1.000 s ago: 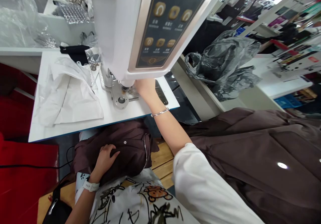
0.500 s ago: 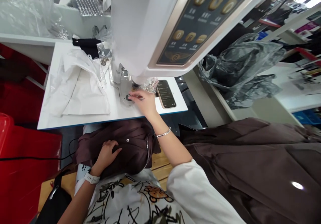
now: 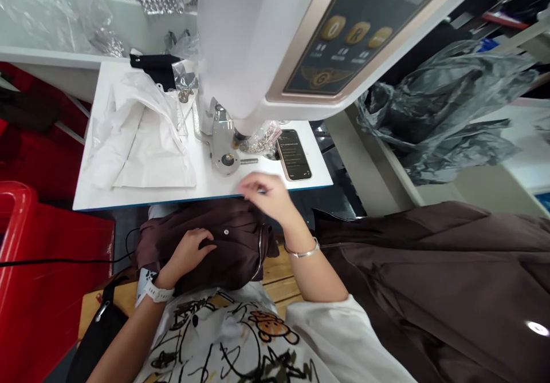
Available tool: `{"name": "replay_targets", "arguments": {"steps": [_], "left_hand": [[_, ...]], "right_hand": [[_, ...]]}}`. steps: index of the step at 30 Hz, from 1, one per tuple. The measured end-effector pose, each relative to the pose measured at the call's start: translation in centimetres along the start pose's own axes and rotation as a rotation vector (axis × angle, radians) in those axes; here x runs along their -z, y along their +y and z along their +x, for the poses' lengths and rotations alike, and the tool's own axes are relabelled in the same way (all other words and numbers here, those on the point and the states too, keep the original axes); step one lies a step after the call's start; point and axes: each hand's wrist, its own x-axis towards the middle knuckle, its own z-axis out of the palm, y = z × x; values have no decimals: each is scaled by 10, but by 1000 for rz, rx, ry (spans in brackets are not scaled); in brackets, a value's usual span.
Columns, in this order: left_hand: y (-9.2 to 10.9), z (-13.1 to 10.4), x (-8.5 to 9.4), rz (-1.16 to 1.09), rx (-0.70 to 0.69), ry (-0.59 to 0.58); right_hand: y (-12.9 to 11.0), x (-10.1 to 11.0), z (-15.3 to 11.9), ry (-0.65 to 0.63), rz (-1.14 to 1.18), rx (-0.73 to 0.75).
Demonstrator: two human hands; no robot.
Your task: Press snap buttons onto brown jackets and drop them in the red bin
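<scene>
My left hand [image 3: 192, 252] rests on a dark brown garment [image 3: 232, 245] in my lap, its thumb apart from the other fingers. The garment has a zip and a small light snap. My right hand [image 3: 268, 195] hangs by the table's front edge, above the lap, fingers bent and smeared by motion; whether anything is in them cannot be made out. Just beyond it is the lower arm of a white press machine [image 3: 223, 137], whose round end holds a small metal piece [image 3: 227, 158] in a dark seat. A spring [image 3: 249, 161] sticks out beside it.
On the white table [image 3: 215, 182] lie white cloth or paper [image 3: 158, 154], a plastic bag of small metal parts [image 3: 262, 138] and a phone [image 3: 295, 154]. The machine's head [image 3: 240, 45] overhangs them. A red bin [image 3: 64, 274] stands left; brown garments [image 3: 429, 274] lie right.
My right hand has left the round end of the machine's lower arm and come back toward me, uncovering the metal piece and spring. My left hand stays on the garment. The view has shifted slightly.
</scene>
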Motion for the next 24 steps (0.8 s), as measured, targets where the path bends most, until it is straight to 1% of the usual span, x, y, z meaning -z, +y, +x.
{"name": "replay_targets", "arguments": {"steps": [2, 3, 4, 5, 7, 9, 11, 13, 15, 17, 19, 20, 21, 24], "left_hand": [[17, 7, 14, -86, -57, -33], [25, 11, 20, -128, -66, -48], [32, 14, 27, -170, -61, -59], [39, 18, 33, -213, -46, -67], [49, 24, 45, -302, 0, -71], [56, 29, 56, -367, 37, -74], [63, 32, 67, -392, 49, -71], [70, 34, 79, -391, 56, -86], [77, 35, 91, -394, 86, -158], [83, 36, 104, -393, 114, -285], [88, 39, 116, -359, 95, -383], [90, 41, 120, -332, 76, -387], [92, 43, 124, -309, 61, -359], [96, 52, 128, -297, 70, -171]], "right_hand": [[8, -10, -25, -345, -62, -90], [15, -17, -37, -465, -108, -115], [22, -23, -48, -536, -146, -126], [28, -28, -58, -572, -162, -129], [37, -33, -71, -556, -99, -142], [37, -29, -75, -458, 39, -148], [30, -19, -72, -345, 147, -155], [18, -6, -65, -313, 211, -176], [5, 6, -56, -340, 247, -212], [-6, 14, -48, -369, 275, -231], [-15, 19, -39, -389, 281, -233], [-19, 21, -35, -398, 281, -231], [-21, 22, -30, -404, 278, -224], [-25, 23, -14, -388, 236, -181]]}}
